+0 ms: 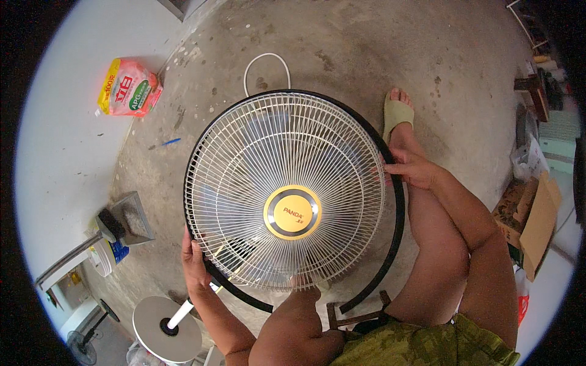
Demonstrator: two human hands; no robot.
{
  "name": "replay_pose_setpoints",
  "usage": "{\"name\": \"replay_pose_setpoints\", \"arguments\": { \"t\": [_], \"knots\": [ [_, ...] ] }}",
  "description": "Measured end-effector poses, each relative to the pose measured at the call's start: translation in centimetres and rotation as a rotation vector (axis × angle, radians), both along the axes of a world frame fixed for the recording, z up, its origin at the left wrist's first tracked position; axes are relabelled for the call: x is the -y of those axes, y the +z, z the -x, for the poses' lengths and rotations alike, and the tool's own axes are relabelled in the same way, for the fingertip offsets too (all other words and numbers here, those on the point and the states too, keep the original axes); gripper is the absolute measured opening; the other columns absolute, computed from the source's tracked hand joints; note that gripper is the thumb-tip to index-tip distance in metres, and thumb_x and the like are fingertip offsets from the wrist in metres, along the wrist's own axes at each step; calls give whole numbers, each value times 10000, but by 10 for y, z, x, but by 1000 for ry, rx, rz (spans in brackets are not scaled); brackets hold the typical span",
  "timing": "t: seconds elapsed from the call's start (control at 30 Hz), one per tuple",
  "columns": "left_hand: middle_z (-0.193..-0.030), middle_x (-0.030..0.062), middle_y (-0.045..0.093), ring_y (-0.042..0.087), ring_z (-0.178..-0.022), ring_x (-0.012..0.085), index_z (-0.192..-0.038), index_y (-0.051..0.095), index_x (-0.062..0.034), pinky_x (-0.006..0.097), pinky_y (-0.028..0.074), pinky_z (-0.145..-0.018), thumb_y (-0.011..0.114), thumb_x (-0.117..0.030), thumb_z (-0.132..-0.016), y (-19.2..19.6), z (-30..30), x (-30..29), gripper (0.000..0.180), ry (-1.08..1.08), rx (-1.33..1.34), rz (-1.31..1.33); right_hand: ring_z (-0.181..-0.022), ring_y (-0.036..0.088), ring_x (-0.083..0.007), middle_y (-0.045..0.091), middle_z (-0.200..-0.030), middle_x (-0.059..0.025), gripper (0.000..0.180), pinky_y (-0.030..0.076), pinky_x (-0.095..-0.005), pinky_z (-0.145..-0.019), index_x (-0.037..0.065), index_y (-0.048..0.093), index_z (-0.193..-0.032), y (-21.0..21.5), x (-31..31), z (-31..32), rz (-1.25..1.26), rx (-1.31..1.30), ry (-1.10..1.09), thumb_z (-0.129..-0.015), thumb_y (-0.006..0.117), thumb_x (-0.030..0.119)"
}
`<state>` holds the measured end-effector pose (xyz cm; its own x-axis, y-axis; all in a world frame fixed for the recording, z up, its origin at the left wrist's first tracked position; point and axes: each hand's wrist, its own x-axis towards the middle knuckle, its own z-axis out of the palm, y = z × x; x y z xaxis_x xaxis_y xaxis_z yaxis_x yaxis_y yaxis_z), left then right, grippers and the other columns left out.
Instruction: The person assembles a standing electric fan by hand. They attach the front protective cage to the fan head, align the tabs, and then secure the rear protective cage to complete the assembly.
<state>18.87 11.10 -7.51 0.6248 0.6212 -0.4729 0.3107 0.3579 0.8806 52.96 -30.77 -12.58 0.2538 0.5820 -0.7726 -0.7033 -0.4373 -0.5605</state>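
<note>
Head view shows me a round white wire fan grille (284,189) with a yellow hub (292,212) in its middle, held face up over a grey concrete floor (342,49). Around the grille runs a black rim ring (400,207); it sits loose, apart from the wire at the right and lower sides, and its ends do not meet at the bottom.

My left hand (194,262) is closed on the lower left edge of the grille, fingers wrapped over the wire and the ring together. My right hand (410,168) grips the right edge, fingers curled on the outer wires, just beside the black ring.

Under the grille I see my two bare knees; the left knee (299,317) touches the bottom edge of the grille and hides part of the ring. My right foot in a pale green slipper (397,116) stands on the floor past the right edge of the grille.

On the floor behind the grille lies a white cable loop (267,67). Near the left wall rests a red and yellow bag (129,87), closed, so I cannot tell its contents. A round white fan base (166,329) with a pole stands at the lower left. An open cardboard box (530,222) sits at the right; what is inside is not clear.
</note>
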Motion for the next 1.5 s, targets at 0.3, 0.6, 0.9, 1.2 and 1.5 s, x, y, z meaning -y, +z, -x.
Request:
{"name": "replay_pose_setpoints", "arguments": {
  "t": [0.3, 0.6, 0.9, 1.2, 1.5],
  "knots": [
    [-1319, 58, 520, 535, -1125, 172, -1412, 373, -68, 311, 447, -929, 607, -289, -907, 1, 4, -3, 599, -56, 47, 25, -1056, 557, -202, 557, -1203, -69, 488, 492, -386, -896, 60, 404, -1338, 2, 0, 1, -42, -73, -49, -938, 562, 290],
    [-1337, 66, 508, 524, -1150, 176, -1411, 376, -69, 322, 429, -957, 609, -291, -907, -5, 8, -6, 598, -46, 22, 0, -1067, 563, -223, 556, -1206, -88, 530, 488, -389, -911, 42, 385, -1343, -1, 3, 1, -41, -65, -45, -932, 563, 325],
    [-1303, 65, 535, 542, -1124, 174, -1408, 379, -65, 313, 453, -929, 646, -289, -880, 2, 1, -1, 632, -10, 7, 14, -1188, 461, -265, 441, -1342, -147, 751, 413, -419, -972, 2, 209, -1438, -7, 7, -1, 57, -66, -9, -915, 573, 399],
    [-1318, 65, 525, 527, -1144, 172, -1409, 377, -64, 333, 428, -959, 659, -296, -870, 2, 0, -1, 651, -44, 11, -7, -1071, 538, -227, 561, -1196, -121, 601, 456, -382, -907, -19, 364, -1345, 11, -4, 5, 104, 31, -68, -931, 557, 370],
    [-1339, 56, 508, 507, -1167, 172, -1418, 363, -70, 326, 402, -984, 640, -286, -886, 0, 4, -4, 638, -89, 10, -24, -922, 606, -208, 624, -1061, -123, 328, 515, -332, -806, -62, 536, -1176, 5, -3, 2, 90, 28, 9, -952, 511, 176]
  ]
}}
